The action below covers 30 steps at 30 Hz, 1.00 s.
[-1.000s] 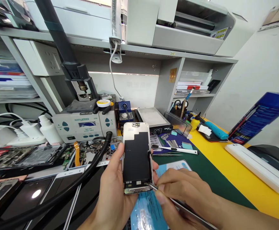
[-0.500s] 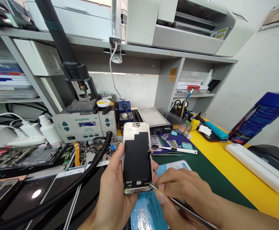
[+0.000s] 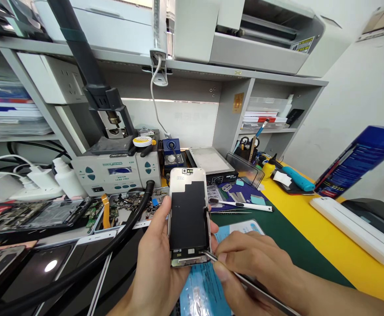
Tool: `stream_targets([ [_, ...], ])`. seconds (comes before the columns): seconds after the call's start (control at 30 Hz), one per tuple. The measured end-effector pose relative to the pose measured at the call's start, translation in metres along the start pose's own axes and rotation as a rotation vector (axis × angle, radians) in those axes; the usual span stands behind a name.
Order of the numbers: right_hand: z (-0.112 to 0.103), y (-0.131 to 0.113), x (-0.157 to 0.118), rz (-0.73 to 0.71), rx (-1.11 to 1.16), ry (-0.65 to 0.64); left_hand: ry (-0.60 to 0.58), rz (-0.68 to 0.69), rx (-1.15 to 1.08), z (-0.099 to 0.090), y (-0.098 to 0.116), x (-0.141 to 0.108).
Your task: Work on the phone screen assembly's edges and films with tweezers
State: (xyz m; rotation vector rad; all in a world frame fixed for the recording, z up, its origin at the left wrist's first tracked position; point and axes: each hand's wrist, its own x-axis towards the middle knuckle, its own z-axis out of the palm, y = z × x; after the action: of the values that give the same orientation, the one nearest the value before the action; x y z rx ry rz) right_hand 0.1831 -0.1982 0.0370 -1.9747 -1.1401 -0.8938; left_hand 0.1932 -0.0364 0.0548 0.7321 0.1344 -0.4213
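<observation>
A phone screen assembly [image 3: 189,215], black-backed with a silvery top and rim, is held upright in my left hand [image 3: 159,254], thumb along its left edge and fingertips showing at its right edge. My right hand [image 3: 254,267] is closed around metal tweezers [image 3: 249,283]. Their tip is at the lower right corner of the assembly, beside the small connectors; whether it grips anything is too small to tell. Under both hands lies a blue packet [image 3: 201,289] on the dark green mat [image 3: 297,250].
A black hose [image 3: 113,245] curves over phones at the left. Behind stand a rework station [image 3: 117,173] and a heating plate [image 3: 210,160]. A black-bristled brush [image 3: 244,205] lies behind my right hand. A white device [image 3: 353,230] sits at the right.
</observation>
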Motion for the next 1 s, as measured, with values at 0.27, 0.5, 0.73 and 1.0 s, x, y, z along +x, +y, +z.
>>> stream_targets([
  [0.27, -0.0007, 0.0005, 0.0006, -0.017, -0.003, -0.013, 0.014, 0.001, 0.004, 0.0024, 0.0004, -0.0002],
  [0.5, -0.0016, 0.0004, 0.0006, -0.018, -0.019, -0.011, 0.021, 0.013, 0.011, 0.0027, 0.0006, 0.0007],
  [0.73, -0.0003, 0.0014, -0.0005, -0.015, 0.000, -0.008, 0.009, 0.004, 0.005, -0.0001, 0.0002, 0.0012],
  [1.0, -0.0021, 0.0007, 0.0015, -0.006, 0.008, -0.014, 0.004, 0.002, 0.012, -0.0007, 0.0000, 0.0004],
])
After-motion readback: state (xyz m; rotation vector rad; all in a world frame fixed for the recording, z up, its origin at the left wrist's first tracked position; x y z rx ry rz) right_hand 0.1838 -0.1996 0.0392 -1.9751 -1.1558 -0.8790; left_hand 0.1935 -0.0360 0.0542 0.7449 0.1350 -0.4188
